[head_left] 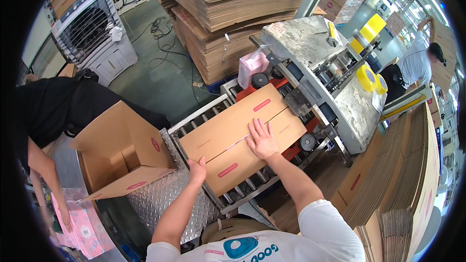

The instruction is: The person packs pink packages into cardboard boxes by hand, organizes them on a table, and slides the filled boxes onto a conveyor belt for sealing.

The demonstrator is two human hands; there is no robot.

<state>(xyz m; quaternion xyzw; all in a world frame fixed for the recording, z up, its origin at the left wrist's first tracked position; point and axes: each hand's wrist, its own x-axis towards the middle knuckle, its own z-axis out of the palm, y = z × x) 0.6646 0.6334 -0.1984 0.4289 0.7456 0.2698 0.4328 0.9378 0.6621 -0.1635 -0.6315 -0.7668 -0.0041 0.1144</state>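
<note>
A closed brown cardboard carton (pixel 218 138) lies on the roller conveyor, its top flaps meeting along a middle seam. My right hand (pixel 262 139) rests flat on its top near the seam, fingers spread. At the carton's near left end is my left hand (pixel 196 170), thumb up by the top edge and its other fingers mostly hidden. The carton's far end sits at the mouth of a carton-taping machine (pixel 310 43), under its metal head. An open carton (pixel 128 145) stands on the left, beside the diamond-plate surface (pixel 160 204).
A co-worker in black at the left reaches toward pink packages (pixel 80 228). Flattened cartons are stacked at the back (pixel 238 0) and right (pixel 393 174). Yellow tape rolls (pixel 369 77) sit on the machine. Cables (pixel 165 43) trail over the floor. Another person handles cardboard at far right.
</note>
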